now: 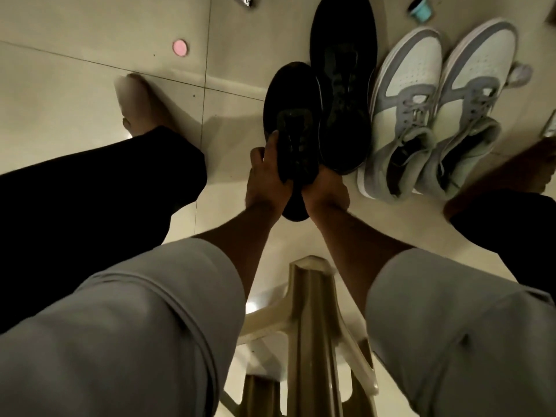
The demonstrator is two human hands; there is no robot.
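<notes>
The left hand (266, 176) and right hand (323, 191) both hold the black shoe (290, 109) at its heel end. The left hand's fingers curl over the collar and onto the laces, and the right hand grips the opposite side of the collar. The shoe's long axis runs straight away from the person, toe pointing far and heel nearest. It is matt black all over, laces included, with a rounded toe. Whether its sole rests on the tiled floor (75, 70) cannot be told. Its right edge touches a second black shoe (343, 85), which points the same way and sits farther off. Beyond that stands a pair of grey-and-white sneakers (406, 115). A bare foot (138, 97) is planted to the left.
</notes>
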